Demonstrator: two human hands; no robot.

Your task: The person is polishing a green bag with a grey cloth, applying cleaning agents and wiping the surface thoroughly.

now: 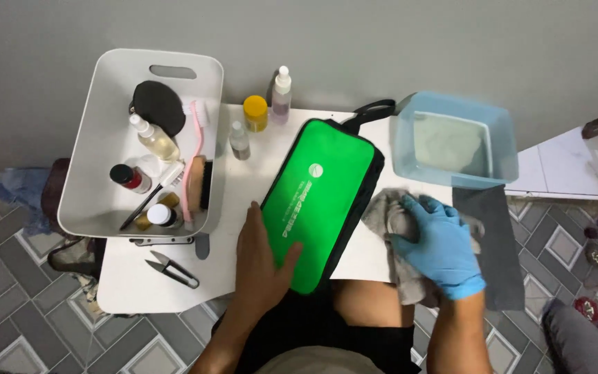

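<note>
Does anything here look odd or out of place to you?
Only small things. The right hand wears a blue glove and holds a grey cloth, while the left hand, bare, rests on the green pouch. The pouch overhangs the white table's front edge. Nothing looks spilled or broken.

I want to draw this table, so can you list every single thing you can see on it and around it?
Pouch: 1, green, table middle.
Cloth: 1, grey, right of pouch.
Tub: 1, clear blue, back right.
Bin: 1, white, left, holding bottles and brushes.
Bottles: 3, one yellow-capped, behind pouch.
Snips: 1, black, front left.
Dark sheet: 1, grey, right edge.
Table: 1, white.
Left hand: bare, flat on pouch.
Right hand: blue glove, on cloth.
</note>
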